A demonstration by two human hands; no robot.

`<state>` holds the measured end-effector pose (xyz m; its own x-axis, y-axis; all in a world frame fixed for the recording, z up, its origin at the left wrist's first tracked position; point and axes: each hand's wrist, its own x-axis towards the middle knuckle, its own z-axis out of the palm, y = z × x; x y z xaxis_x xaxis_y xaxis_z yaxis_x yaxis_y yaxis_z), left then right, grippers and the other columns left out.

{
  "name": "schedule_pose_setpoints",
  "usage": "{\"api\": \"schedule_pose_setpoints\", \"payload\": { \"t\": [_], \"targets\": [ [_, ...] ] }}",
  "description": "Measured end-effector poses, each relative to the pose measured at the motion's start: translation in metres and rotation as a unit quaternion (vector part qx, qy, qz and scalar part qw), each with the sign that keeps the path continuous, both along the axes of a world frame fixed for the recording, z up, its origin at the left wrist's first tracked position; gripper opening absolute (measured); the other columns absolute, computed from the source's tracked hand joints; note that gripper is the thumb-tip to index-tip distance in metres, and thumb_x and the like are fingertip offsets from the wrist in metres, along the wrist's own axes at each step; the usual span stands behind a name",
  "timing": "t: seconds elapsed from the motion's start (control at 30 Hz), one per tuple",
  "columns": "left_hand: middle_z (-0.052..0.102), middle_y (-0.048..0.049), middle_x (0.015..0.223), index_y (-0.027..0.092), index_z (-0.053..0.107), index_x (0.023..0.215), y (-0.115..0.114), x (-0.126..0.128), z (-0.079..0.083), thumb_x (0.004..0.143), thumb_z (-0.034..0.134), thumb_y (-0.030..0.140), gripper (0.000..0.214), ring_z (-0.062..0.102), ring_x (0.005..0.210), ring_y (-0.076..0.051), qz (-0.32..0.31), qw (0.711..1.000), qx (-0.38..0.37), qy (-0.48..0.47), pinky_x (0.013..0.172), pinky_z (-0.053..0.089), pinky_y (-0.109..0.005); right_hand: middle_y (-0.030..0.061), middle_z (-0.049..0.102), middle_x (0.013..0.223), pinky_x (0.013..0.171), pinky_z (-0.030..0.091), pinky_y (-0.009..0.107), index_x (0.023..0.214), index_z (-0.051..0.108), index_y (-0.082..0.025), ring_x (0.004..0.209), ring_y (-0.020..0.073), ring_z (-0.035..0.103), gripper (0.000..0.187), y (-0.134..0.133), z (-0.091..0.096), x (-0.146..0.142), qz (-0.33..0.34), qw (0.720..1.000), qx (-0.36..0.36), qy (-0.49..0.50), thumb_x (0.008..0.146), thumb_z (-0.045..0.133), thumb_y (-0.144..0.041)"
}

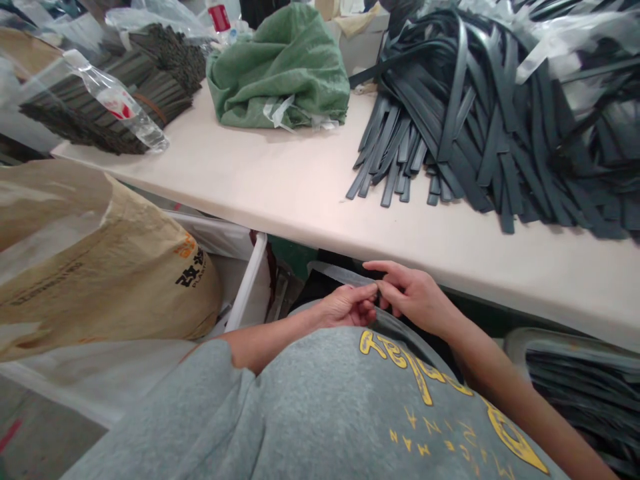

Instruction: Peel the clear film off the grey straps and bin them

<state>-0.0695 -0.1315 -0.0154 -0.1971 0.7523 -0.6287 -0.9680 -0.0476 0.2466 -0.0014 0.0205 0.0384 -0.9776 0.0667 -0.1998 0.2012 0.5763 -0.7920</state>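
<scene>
My left hand [351,304] is closed in a pinch above my lap, close below the table's front edge. My right hand [414,297] meets it there, thumb against the left fingertips, with its index finger stretched forward and the other fingers curled. Whatever small thing sits between the fingertips is too small to make out. Under the hands lies a strip of clear plastic [333,272] over dark cloth. On the table, beyond my right hand, a big heap of flat black strips [450,127] hangs toward the front edge.
The pale table [280,180] runs across in front. A green cloth bundle [280,70], a plastic bottle [120,103] and a stack of dark strips [170,67] lie on it. A brown sack [115,267] stands at the left. A bin of black strips [585,393] is low at the right.
</scene>
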Motion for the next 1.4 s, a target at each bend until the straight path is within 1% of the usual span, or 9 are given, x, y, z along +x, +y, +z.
{"api": "schedule_pose_setpoints", "payload": {
  "t": [0.23, 0.4, 0.5, 0.63, 0.77, 1.0, 1.13, 1.27, 1.4],
  "targets": [
    [0.056, 0.0067, 0.057, 0.013, 0.059, 0.067, -0.008, -0.02, -0.005, 0.076, 0.078, 0.013, 0.021, 0.052, 0.044, -0.001, 0.138, 0.99, -0.029, 0.015, 0.052, 0.05, -0.015, 0.0002, 0.069, 0.066, 0.047, 0.048, 0.025, 0.134, 0.055, -0.022, 0.044, 0.0123, 0.056, 0.048, 0.043, 0.013, 0.026, -0.027, 0.999, -0.016, -0.02, 0.091, 0.054, -0.043],
    [0.056, 0.0055, 0.056, 0.011, 0.063, 0.071, 0.001, -0.011, -0.007, 0.075, 0.079, 0.015, 0.018, 0.053, 0.045, -0.002, 0.045, 0.998, -0.01, 0.03, 0.053, 0.052, -0.017, -0.0016, 0.069, 0.065, 0.049, 0.045, 0.024, 0.124, 0.062, -0.023, 0.046, 0.0113, 0.057, 0.036, 0.017, 0.006, 0.004, -0.002, 0.999, 0.042, 0.008, 0.089, 0.054, -0.029],
    [0.056, 0.0052, 0.055, 0.011, 0.063, 0.07, 0.0, -0.015, -0.01, 0.077, 0.078, 0.014, 0.016, 0.053, 0.045, -0.003, 0.062, 0.997, -0.025, 0.038, 0.053, 0.052, -0.016, -0.0018, 0.069, 0.068, 0.049, 0.045, 0.023, 0.126, 0.06, -0.021, 0.046, 0.0104, 0.057, 0.039, 0.007, -0.002, -0.009, 0.001, 1.0, 0.019, 0.015, 0.089, 0.052, -0.027],
    [0.053, 0.0068, 0.056, 0.013, 0.059, 0.068, -0.008, -0.029, -0.014, 0.077, 0.076, 0.011, 0.019, 0.051, 0.045, -0.002, 0.119, 0.992, -0.035, 0.021, 0.053, 0.051, -0.015, -0.0021, 0.067, 0.068, 0.049, 0.048, 0.024, 0.134, 0.053, -0.021, 0.049, 0.0117, 0.058, 0.047, 0.037, 0.011, 0.018, -0.026, 0.999, -0.025, -0.012, 0.091, 0.054, -0.039],
    [0.051, 0.0068, 0.056, 0.013, 0.058, 0.067, -0.006, -0.026, -0.014, 0.078, 0.075, 0.012, 0.02, 0.051, 0.045, -0.002, 0.086, 0.996, -0.036, 0.014, 0.054, 0.051, -0.016, -0.0031, 0.065, 0.065, 0.046, 0.045, 0.024, 0.13, 0.056, -0.022, 0.044, 0.0109, 0.054, 0.042, 0.057, 0.025, 0.042, -0.023, 0.999, 0.043, -0.012, 0.09, 0.055, -0.038],
    [0.053, 0.006, 0.058, 0.012, 0.06, 0.068, 0.006, -0.012, -0.008, 0.079, 0.075, 0.013, 0.019, 0.05, 0.045, -0.002, 0.019, 0.999, -0.034, 0.028, 0.053, 0.051, -0.016, 0.002, 0.073, 0.083, 0.071, 0.052, 0.03, 0.114, 0.064, -0.021, 0.076, 0.0174, 0.068, 0.026, 0.013, 0.002, 0.002, 0.032, 0.995, 0.095, 0.027, 0.09, 0.053, -0.023],
    [0.054, 0.0045, 0.06, 0.012, 0.06, 0.071, -0.003, -0.024, -0.008, 0.085, 0.066, 0.011, 0.015, 0.051, 0.046, -0.002, 0.057, 0.998, -0.036, -0.012, 0.054, 0.051, -0.016, 0.0038, 0.072, 0.109, 0.085, 0.052, 0.03, 0.116, 0.064, -0.023, 0.095, 0.0183, 0.068, 0.029, 0.031, 0.02, 0.024, 0.114, 0.99, 0.047, 0.071, 0.087, 0.065, -0.027],
    [0.053, 0.0043, 0.063, 0.012, 0.061, 0.077, -0.01, -0.031, -0.009, 0.085, 0.067, 0.011, 0.01, 0.051, 0.048, -0.002, 0.067, 0.997, -0.014, -0.037, 0.056, 0.052, -0.016, 0.0035, 0.073, 0.103, 0.078, 0.054, 0.025, 0.121, 0.061, -0.023, 0.088, 0.0157, 0.07, 0.036, 0.047, 0.047, 0.053, 0.155, 0.981, 0.007, 0.119, 0.087, 0.069, -0.027],
    [0.049, 0.0054, 0.061, 0.013, 0.062, 0.079, -0.01, -0.027, -0.004, 0.083, 0.069, 0.011, 0.009, 0.05, 0.048, -0.002, 0.045, 0.998, 0.004, -0.05, 0.056, 0.052, -0.016, 0.0022, 0.073, 0.093, 0.076, 0.052, 0.023, 0.113, 0.064, -0.023, 0.082, 0.0126, 0.069, 0.022, 0.037, 0.049, 0.053, 0.143, 0.965, -0.005, 0.219, 0.093, 0.059, -0.017]
  ]
}}
